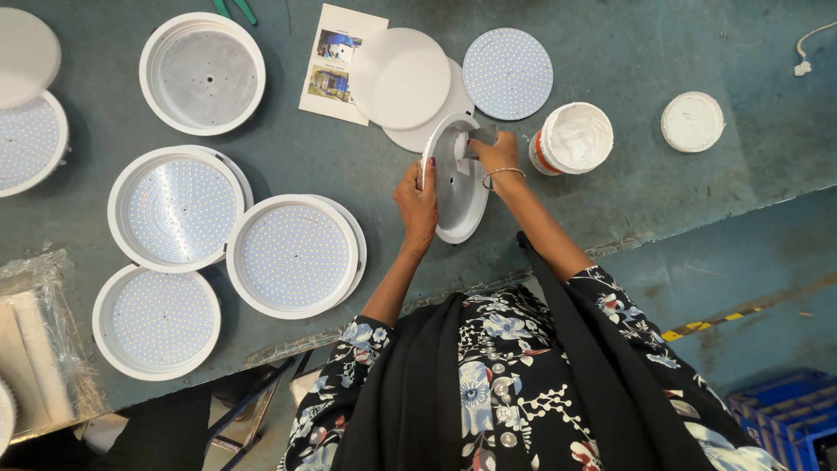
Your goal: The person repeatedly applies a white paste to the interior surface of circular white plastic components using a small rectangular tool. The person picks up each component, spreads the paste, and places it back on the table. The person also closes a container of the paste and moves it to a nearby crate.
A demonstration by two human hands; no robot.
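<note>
Floral sleeves lead to both hands: left hand (pixel 417 202) grips the tilted round white lamp housing (pixel 457 187) on the green bench, right hand (pixel 495 155) closed around a small grey scraper (pixel 482 135), apparently spreading paste inside.

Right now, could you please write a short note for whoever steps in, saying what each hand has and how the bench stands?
Left hand steadies the white round housing, tilted on the bench.
Right hand holds a flat scraper against its inside.
Open tub of white paste sits just right; its lid lies farther right.
Done: several housings with dotted light boards lie at left.
Left: one empty housing and a loose light board.
</note>
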